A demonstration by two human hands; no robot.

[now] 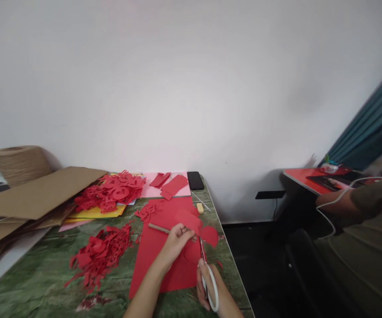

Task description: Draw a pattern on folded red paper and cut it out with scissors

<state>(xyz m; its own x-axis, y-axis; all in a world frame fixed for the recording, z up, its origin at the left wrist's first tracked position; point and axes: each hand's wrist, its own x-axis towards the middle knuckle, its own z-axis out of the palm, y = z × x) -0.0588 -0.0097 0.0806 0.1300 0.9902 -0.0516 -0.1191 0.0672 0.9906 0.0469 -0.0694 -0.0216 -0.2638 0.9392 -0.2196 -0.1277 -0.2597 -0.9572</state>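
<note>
My right hand [215, 285] is closed around the white handles of a pair of scissors [213, 287], whose blades point away from me at a piece of red paper [210, 236]. That piece has a rounded end to the right of the blades. My left hand [178, 240] pinches the red paper just left of the scissors. Under both hands lies a large red sheet [154, 265]. A brown stick-like thing [159, 228] rests on it beside my left fingers. Small red cutouts [148, 211] lie at the sheet's upper left.
Red scraps [101, 254] and a heap of red cutouts [113, 190] lie to the left, near cardboard [39, 194] and a twine spool [19, 163]. A phone [195, 180] and an eraser [200, 208] lie by the table's right edge. Another person [369, 238] sits at right.
</note>
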